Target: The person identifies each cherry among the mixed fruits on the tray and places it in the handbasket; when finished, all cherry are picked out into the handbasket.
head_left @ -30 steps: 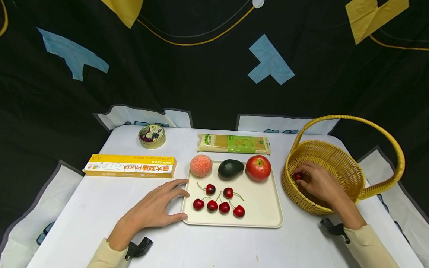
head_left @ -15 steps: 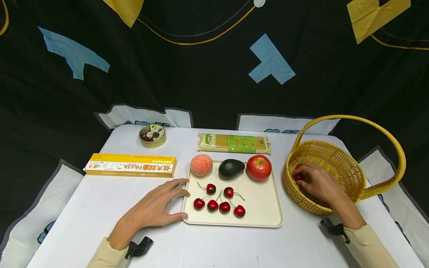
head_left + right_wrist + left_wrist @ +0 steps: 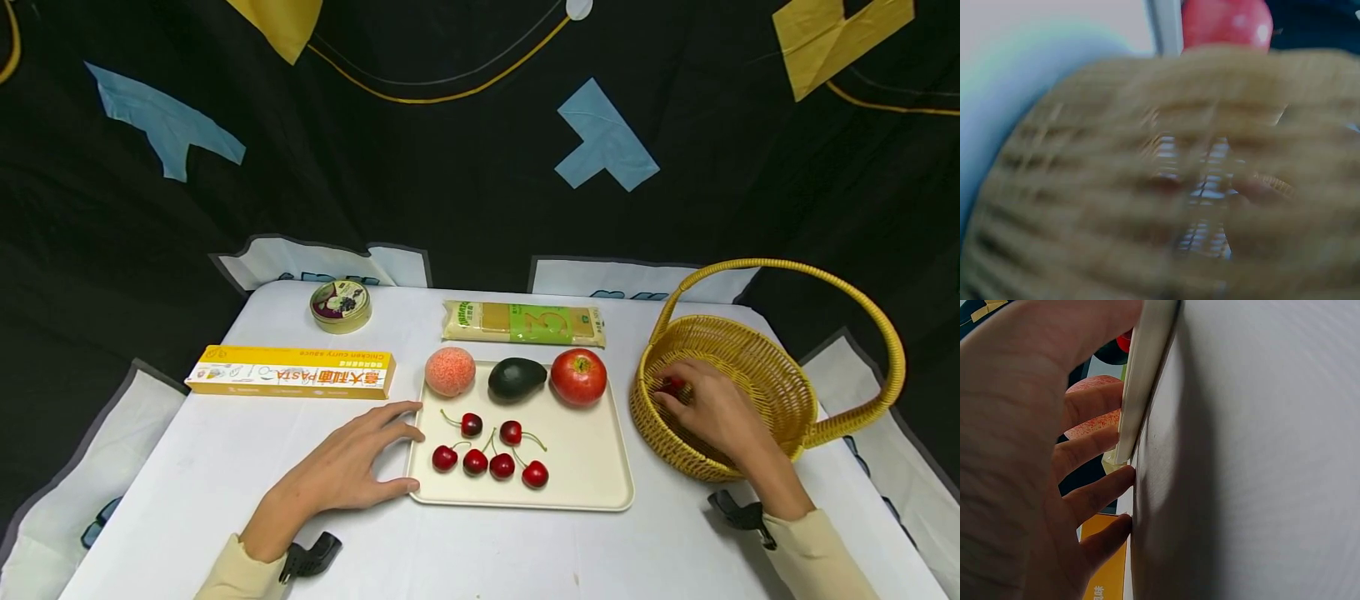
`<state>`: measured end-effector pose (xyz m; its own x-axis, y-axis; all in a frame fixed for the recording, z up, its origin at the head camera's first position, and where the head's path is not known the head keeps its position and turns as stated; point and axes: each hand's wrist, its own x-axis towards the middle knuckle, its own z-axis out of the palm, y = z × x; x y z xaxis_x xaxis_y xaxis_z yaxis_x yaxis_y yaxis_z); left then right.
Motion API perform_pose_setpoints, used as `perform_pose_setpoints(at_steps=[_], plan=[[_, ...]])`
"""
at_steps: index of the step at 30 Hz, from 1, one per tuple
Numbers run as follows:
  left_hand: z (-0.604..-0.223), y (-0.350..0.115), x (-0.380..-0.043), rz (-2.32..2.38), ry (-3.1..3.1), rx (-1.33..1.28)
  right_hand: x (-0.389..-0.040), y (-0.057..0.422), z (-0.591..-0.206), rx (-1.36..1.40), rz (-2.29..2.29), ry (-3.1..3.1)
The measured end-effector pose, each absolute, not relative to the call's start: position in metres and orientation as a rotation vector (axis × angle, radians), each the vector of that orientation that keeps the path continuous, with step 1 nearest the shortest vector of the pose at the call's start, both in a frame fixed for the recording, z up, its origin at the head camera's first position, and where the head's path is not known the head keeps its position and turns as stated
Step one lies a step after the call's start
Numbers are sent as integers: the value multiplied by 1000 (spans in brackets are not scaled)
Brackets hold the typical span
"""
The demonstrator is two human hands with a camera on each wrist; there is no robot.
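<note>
My left hand lies at the left side of the cream tray, fingers spread, with thumb and fingertips at the tray's edge. In the left wrist view, fingers reach the tray wall. Several cherries with stems lie on the tray, in front of a pinkish round fruit, an avocado and a red apple. My right hand is inside the yellow wicker basket, thumb and fingers curled about a dark red cherry, partly hidden. Basket weave covers most of the right wrist view.
A tall handle arches over the basket at right. Behind the tray lies a noodle packet. A yellow pasta box and a round tin sit at the left. A black cloth hangs behind the white table.
Inside the basket my right hand has shifted slightly, and less red shows between its fingers. The left hand and the tray's cherries have stayed in place.
</note>
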<state>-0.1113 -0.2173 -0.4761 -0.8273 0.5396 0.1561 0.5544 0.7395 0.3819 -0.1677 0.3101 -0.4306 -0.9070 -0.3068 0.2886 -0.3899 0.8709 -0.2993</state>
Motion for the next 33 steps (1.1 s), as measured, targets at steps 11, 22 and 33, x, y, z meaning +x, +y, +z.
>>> perform_pose_setpoints(at_steps=[11,22,33], plan=[[-475,-217,-113,-640,-2912,-907,-150,270,-410,526,610,-2649],[-476,-217,-110,-651,-2906,-911,-135,240,-416,748,655,-2573],[-477,-217,-110,-639,-2868,-921,-123,213,-426,978,764,-2588]])
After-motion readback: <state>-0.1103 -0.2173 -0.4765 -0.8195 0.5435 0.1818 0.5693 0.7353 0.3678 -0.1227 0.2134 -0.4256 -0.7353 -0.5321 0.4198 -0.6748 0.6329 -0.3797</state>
